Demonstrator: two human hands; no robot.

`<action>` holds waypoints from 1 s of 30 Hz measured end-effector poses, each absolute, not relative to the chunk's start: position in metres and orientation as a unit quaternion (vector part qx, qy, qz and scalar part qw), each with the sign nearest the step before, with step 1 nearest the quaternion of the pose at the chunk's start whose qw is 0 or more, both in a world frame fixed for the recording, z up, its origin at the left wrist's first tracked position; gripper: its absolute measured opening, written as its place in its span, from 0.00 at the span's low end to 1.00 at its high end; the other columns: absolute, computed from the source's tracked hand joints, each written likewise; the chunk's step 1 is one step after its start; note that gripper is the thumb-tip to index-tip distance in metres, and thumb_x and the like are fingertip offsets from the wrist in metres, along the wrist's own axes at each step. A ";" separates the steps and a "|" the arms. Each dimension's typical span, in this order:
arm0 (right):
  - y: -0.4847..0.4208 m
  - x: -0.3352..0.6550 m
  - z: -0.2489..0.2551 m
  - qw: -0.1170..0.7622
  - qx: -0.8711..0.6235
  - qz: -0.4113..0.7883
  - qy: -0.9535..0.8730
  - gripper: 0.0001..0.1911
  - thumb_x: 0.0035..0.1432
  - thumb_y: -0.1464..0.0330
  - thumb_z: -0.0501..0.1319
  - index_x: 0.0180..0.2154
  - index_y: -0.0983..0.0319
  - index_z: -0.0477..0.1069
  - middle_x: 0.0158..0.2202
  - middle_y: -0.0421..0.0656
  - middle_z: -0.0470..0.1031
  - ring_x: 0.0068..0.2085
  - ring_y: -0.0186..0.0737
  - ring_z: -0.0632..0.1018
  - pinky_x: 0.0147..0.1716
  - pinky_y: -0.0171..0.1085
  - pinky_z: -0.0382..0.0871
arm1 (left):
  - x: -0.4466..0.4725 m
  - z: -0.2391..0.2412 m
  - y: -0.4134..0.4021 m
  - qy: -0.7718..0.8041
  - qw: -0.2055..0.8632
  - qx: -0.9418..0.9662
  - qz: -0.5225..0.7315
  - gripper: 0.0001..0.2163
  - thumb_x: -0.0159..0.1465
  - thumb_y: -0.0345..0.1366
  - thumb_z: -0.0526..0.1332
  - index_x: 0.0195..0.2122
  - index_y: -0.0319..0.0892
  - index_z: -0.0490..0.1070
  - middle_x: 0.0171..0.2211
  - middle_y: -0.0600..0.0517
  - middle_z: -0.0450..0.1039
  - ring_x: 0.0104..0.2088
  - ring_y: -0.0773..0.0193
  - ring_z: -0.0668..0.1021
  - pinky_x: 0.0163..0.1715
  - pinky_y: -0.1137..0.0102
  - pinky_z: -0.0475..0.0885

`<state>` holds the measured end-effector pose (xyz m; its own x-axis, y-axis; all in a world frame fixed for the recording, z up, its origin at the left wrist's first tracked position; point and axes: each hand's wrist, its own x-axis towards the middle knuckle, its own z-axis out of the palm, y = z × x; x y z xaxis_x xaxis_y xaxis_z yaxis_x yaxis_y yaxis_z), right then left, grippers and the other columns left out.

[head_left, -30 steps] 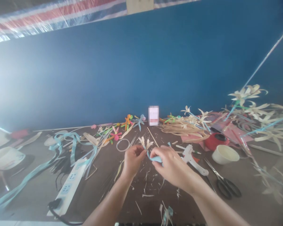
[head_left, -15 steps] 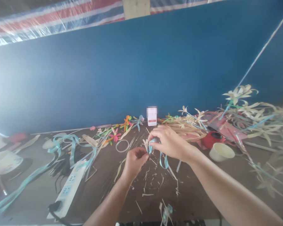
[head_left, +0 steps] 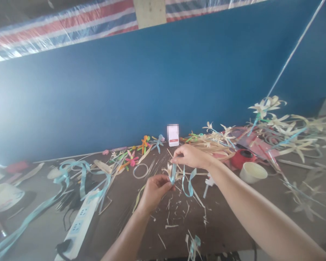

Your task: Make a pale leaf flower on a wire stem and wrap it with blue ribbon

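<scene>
Between finger and thumb, my left hand (head_left: 158,188) pinches the base of a small pale flower (head_left: 168,170) whose petals look like dried husk. Light blue ribbon (head_left: 173,172) runs up from that base to my right hand (head_left: 188,156), which grips it with closed fingertips a little above the flower. A loop of the same ribbon (head_left: 190,186) hangs to the right, below my right hand. Beneath my right forearm, a white tool with a pale stick (head_left: 208,181) is partly covered.
A white power strip (head_left: 80,224), blue ribbon (head_left: 83,174) and a clear ring (head_left: 140,171) lie left. A phone (head_left: 174,139) stands at the blue wall. Right are a red tape roll (head_left: 243,157), a cream cup (head_left: 252,172) and pale flowers (head_left: 268,107). Scraps litter the middle.
My right hand has moved up and away from my left, drawing the blue ribbon straight between them. The flower shows more clearly. The view has shifted slightly.
</scene>
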<state>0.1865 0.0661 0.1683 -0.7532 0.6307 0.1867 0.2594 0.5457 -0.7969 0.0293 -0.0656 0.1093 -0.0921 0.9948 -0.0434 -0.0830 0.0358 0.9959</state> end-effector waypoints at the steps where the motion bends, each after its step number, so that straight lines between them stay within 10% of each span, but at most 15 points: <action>1: 0.068 0.186 0.166 0.222 -0.261 0.409 -0.846 0.12 0.48 0.60 0.61 0.21 0.61 0.71 0.14 0.35 0.60 0.17 0.28 0.59 0.19 0.33 0.49 | 0.029 0.109 -0.066 0.509 0.507 0.445 0.534 0.04 0.52 0.34 0.64 0.26 0.39 0.72 0.21 0.53 0.75 0.24 0.67 0.75 0.28 0.73 0.69; 11: 0.072 0.175 0.130 0.123 -0.296 0.486 -0.813 0.18 0.48 0.55 0.58 0.19 0.63 0.66 0.15 0.33 0.55 0.18 0.28 0.56 0.19 0.31 0.48 | 0.028 0.110 -0.067 0.465 0.538 0.438 0.549 0.06 0.52 0.31 0.64 0.30 0.40 0.68 0.23 0.54 0.74 0.25 0.66 0.76 0.29 0.71 0.70; 30: 0.061 0.166 0.070 0.215 -0.335 0.531 -0.748 0.08 0.44 0.68 0.59 0.18 0.64 0.68 0.16 0.35 0.64 0.21 0.31 0.64 0.22 0.30 0.55 | 0.033 0.104 -0.057 0.459 0.546 0.402 0.574 0.08 0.52 0.32 0.65 0.34 0.37 0.74 0.24 0.50 0.76 0.27 0.65 0.76 0.33 0.71 0.69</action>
